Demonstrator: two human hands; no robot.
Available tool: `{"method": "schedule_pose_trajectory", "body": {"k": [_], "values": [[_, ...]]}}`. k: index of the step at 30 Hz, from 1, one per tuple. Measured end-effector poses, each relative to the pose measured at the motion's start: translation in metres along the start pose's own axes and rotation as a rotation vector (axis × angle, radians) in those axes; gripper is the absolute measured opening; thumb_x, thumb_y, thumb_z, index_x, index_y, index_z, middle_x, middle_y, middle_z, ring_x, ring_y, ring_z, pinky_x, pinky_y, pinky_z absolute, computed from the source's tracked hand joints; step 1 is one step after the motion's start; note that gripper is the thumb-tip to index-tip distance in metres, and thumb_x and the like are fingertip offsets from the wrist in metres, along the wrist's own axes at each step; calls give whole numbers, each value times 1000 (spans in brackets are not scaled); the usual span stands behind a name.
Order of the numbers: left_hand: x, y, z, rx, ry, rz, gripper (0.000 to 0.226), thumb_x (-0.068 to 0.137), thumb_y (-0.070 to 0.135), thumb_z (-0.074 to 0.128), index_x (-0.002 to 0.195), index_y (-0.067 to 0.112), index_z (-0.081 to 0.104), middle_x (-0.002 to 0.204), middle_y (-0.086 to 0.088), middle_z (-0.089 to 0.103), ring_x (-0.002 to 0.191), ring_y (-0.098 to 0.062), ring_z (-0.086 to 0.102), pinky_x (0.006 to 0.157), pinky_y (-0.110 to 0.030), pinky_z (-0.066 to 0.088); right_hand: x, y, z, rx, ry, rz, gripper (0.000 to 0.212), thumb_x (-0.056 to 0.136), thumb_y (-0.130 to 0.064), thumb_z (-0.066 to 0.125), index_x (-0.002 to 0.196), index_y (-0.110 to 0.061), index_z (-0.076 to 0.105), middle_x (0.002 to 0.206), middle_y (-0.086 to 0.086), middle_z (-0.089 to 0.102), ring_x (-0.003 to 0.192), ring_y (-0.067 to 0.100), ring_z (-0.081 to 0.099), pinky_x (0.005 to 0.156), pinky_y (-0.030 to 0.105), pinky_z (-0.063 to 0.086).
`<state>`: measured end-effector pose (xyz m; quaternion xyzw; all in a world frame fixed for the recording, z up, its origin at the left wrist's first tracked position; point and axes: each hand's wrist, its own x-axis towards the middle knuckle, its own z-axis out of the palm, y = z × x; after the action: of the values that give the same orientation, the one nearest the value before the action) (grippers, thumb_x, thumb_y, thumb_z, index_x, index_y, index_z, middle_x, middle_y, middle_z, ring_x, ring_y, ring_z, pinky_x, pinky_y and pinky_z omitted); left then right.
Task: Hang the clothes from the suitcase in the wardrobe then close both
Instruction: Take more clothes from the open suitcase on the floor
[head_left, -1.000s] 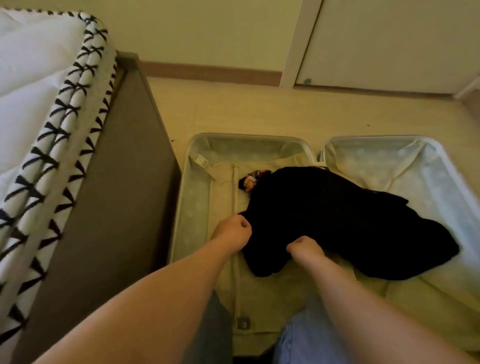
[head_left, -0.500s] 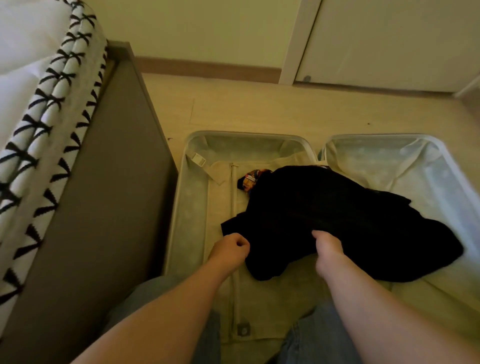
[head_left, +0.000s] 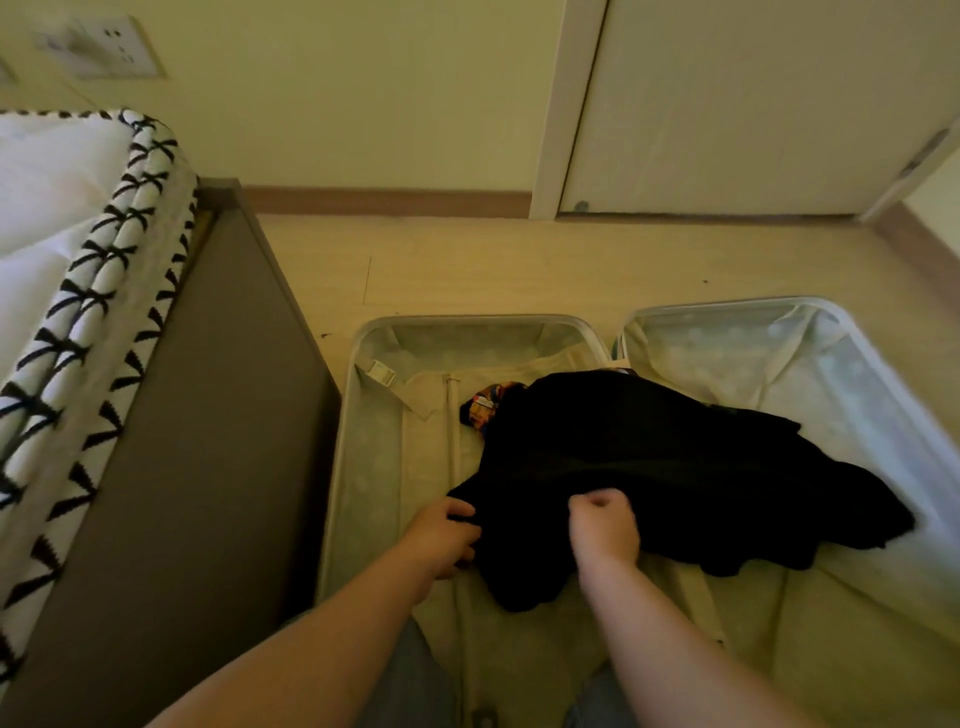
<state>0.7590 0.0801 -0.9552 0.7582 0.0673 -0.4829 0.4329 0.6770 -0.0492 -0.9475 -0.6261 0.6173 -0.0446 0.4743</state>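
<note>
One suitcase (head_left: 467, 318) lies open flat on the floor (head_left: 519, 260), its two halves side by side, both lined in pale fabric; one black garment (head_left: 675, 467) sprawls across the middle of the suitcase, draped over the hinge line so that it lies partly in the left half and partly in the right. One small multicoloured item (head_left: 488, 408) peeks out from under the garment's far left edge, inside the left half; what it is cannot be told. One white label (head_left: 382, 371) sits at the far left corner of that half.

Two bare hands reach into the suitcase from its near side; the left hand (head_left: 444, 538) is at the garment's near left corner, its fingers (head_left: 462, 538) curled round the edge of the black cloth and gripping it; the right hand (head_left: 605, 527) sits on the garment just to the right, its fingers (head_left: 597, 503) drawn into a tight fist that bunches a fold of the cloth.

Left of the suitcase stands one bed (head_left: 78, 234) with a black-and-white trimmed mattress on a brown frame (head_left: 208, 415), the frame just beside the suitcase's left rim; beyond the suitcase, across the floor, is one pale door (head_left: 753, 104), shut; one socket plate (head_left: 111, 47) is on the wall above the bed.
</note>
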Motion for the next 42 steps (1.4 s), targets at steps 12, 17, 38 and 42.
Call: {"method": "schedule_pose_trajectory", "body": {"k": [12, 17, 38, 42], "values": [[7, 15, 25, -112, -12, -67, 14, 98, 22, 44, 85, 23, 50, 83, 1, 56, 67, -11, 54, 59, -25, 44, 14, -2, -16, -233, 159, 51, 67, 92, -28, 55, 146, -33, 15, 153, 14, 9, 130, 39, 31, 102, 48, 36], [7, 4, 4, -159, 61, -120, 7, 97, 21, 43, 93, 20, 50, 79, 1, 55, 63, -11, 51, 58, -24, 40, 27, 1, -23, -594, 86, -76, 60, 94, -19, 49, 145, -39, 23, 156, 5, -7, 134, 37, 21, 106, 50, 30], [5, 14, -15, -276, 205, 269, 14, 93, 9, 52, 97, 19, 62, 106, -12, 65, 99, -24, 60, 89, -37, 46, -21, -11, 10, -593, -43, -768, 68, 86, -49, 57, 145, -34, 26, 153, -8, 22, 136, 19, 32, 108, 35, 30], [-1, 20, -16, -602, 169, 220, 19, 96, 18, 48, 112, 16, 59, 106, -7, 65, 98, -21, 61, 79, -32, 51, -10, -8, -6, -854, 32, -532, 72, 87, -46, 55, 146, -40, 15, 158, -2, -3, 141, 27, 16, 112, 41, 20]]}}
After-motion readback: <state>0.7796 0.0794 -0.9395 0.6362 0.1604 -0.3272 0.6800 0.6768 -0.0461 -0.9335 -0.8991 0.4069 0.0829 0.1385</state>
